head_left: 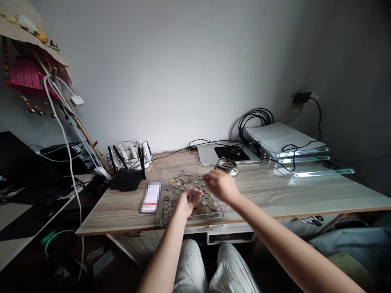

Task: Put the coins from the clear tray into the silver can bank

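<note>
Many coins lie spread in a clear shallow tray near the desk's front edge. My left hand is low over the tray, palm up, its fingers curled around a few coins. Above the tray's right side is my right hand, its fingers pinched together; what they hold, if anything, is too small to make out. Just behind it stands a round metal tin with a slot in its lid, partly covered by that hand.
Left of the tray lies a phone, with a black router behind it. A closed laptop bearing a black mouse sits at the back. Glass-like shelves and looped black cables are at the right.
</note>
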`<action>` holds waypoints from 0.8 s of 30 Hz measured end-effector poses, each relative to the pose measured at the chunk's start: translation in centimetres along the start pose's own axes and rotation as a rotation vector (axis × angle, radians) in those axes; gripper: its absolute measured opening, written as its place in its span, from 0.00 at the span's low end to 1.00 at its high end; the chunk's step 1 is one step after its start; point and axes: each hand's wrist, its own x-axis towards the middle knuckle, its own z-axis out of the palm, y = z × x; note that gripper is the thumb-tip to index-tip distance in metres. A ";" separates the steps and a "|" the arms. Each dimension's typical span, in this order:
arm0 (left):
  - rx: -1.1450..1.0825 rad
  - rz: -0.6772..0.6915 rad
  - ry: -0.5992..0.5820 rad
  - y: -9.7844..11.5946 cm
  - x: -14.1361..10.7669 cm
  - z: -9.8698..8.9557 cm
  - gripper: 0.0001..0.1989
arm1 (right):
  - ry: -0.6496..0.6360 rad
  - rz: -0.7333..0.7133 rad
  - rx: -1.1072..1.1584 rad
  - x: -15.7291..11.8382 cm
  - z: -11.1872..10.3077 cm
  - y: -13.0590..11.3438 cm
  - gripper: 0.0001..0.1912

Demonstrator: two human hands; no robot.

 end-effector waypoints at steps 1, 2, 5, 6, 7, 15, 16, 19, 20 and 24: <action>-0.010 0.007 0.026 0.0 0.2 0.0 0.05 | -0.091 -0.055 0.022 -0.6 1.1 -1.0 0.12; -0.021 0.018 0.054 -0.1 0.3 0.0 0.04 | -0.163 -0.086 0.037 -1.2 2.2 -1.7 0.13; -0.040 0.033 0.094 -0.2 0.7 -0.1 0.04 | -0.273 -0.083 0.077 -1.9 4.9 -2.5 0.13; -0.034 0.022 0.091 -0.2 0.7 -0.1 0.04 | -0.279 -0.063 0.089 -1.9 5.4 -2.5 0.13; -0.025 0.010 0.084 -0.2 0.7 -0.1 0.04 | -0.281 -0.044 0.097 -1.8 5.7 -2.4 0.12; 0.027 -0.044 0.048 0.0 0.4 -0.2 0.06 | -0.027 0.011 0.138 0.7 0.9 -0.4 0.13; 0.039 -0.043 0.052 0.0 0.3 -0.3 0.08 | 0.031 0.038 0.137 1.3 -0.1 0.5 0.13; 0.073 0.002 0.055 -0.1 0.2 -0.3 0.13 | 0.104 0.195 0.056 2.9 -2.3 3.9 0.11; 0.082 0.020 0.050 -0.1 0.1 -0.3 0.14 | 0.081 0.252 0.014 3.3 -2.7 5.1 0.11; 0.111 0.043 0.009 0.0 -0.3 0.0 0.12 | -0.098 0.350 -0.116 3.8 -3.2 7.9 0.08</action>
